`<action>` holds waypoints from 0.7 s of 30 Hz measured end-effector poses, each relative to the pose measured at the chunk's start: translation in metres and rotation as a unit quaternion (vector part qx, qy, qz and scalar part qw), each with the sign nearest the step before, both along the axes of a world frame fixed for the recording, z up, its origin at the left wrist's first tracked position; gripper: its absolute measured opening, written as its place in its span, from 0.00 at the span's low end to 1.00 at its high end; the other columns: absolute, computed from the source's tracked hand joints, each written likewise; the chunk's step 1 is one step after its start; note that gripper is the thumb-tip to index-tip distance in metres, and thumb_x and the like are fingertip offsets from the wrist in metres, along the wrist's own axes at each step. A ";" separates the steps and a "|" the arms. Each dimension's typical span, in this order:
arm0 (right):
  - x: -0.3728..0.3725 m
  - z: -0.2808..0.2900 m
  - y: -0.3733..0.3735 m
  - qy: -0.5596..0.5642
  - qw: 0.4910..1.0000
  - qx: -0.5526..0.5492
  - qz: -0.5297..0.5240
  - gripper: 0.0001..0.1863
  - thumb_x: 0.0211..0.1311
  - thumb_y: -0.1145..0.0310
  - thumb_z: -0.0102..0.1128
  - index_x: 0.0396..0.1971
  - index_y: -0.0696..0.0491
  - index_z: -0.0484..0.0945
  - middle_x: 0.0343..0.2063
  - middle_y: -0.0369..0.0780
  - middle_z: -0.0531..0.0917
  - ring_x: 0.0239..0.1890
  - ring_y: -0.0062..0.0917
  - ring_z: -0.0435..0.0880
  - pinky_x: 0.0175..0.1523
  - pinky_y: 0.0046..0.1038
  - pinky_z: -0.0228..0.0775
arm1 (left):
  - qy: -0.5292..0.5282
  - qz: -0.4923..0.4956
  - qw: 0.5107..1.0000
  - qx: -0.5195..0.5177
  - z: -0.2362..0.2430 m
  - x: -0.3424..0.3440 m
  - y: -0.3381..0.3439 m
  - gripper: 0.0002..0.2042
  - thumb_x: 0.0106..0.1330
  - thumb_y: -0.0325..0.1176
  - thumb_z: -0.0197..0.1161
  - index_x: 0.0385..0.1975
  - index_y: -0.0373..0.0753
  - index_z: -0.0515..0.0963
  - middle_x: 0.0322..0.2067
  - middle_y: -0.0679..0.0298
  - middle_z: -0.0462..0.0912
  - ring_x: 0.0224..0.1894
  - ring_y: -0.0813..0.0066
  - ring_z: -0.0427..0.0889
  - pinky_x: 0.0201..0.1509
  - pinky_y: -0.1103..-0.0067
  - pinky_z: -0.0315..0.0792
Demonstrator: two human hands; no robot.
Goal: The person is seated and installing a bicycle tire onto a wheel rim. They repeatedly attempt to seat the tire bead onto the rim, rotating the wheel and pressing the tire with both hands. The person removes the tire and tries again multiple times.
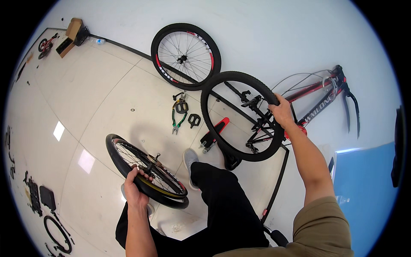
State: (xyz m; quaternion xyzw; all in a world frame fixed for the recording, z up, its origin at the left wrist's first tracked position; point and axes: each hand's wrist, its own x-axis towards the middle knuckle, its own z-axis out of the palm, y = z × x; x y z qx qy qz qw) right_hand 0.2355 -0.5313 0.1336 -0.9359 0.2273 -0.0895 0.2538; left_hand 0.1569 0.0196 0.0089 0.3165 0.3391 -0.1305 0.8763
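My left hand [136, 184] grips the lower side of a spoked bicycle wheel [112, 147], which is tilted in front of my left leg. Black rubber runs around its rim, with a yellowish line along the lower part. On the right, my right hand [282, 112] is closed around the edge of a bare black bicycle tyre [206, 112], held up with no rim or spokes inside. Through its opening show parts of the red and black bike frame [314, 90] behind it. How my right fingers wrap the tyre is partly hidden.
Against the wall stands another spoked wheel [156, 43]. Green-handled pliers [174, 120], black pedals [194, 120], a red and black mudguard-like piece [221, 125] and a saddle [231, 160] lie near my feet. An open cardboard box [73, 29] sits far left; black parts [47, 198] lie lower left.
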 end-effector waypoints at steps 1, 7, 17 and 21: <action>-0.004 0.000 -0.010 -0.015 1.000 0.010 -0.006 0.29 0.51 0.73 0.65 0.57 0.56 0.79 0.37 0.47 0.86 0.39 0.32 0.85 0.48 0.31 0.75 | -0.003 0.002 1.000 -0.001 -0.001 -0.002 0.000 0.14 0.70 0.35 0.61 0.51 0.39 0.72 0.29 0.64 0.75 0.32 0.68 0.76 0.40 0.69 0.77; -0.021 -0.001 -0.057 -0.036 0.999 -0.007 -0.005 0.29 0.53 0.75 0.66 0.59 0.58 0.78 0.39 0.44 0.87 0.41 0.28 0.84 0.52 0.29 0.74 | 0.003 -0.011 1.000 0.026 0.005 -0.003 -0.004 0.15 0.71 0.34 0.60 0.54 0.39 0.70 0.30 0.64 0.76 0.34 0.69 0.77 0.41 0.68 0.77; -0.023 -0.021 -0.083 -0.021 1.000 -0.005 0.004 0.28 0.54 0.75 0.67 0.59 0.55 0.78 0.41 0.44 0.86 0.43 0.29 0.84 0.54 0.28 0.72 | -0.002 -0.010 0.999 0.036 0.006 0.000 -0.005 0.17 0.71 0.34 0.60 0.57 0.38 0.69 0.31 0.64 0.76 0.35 0.70 0.77 0.43 0.68 0.77; -0.038 -0.026 -0.092 -0.042 0.999 -0.021 0.013 0.28 0.55 0.77 0.67 0.59 0.55 0.78 0.42 0.44 0.86 0.44 0.29 0.82 0.55 0.28 0.71 | 0.001 -0.010 0.999 0.036 0.006 0.001 -0.002 0.19 0.71 0.34 0.60 0.58 0.37 0.68 0.32 0.64 0.76 0.36 0.69 0.77 0.43 0.68 0.76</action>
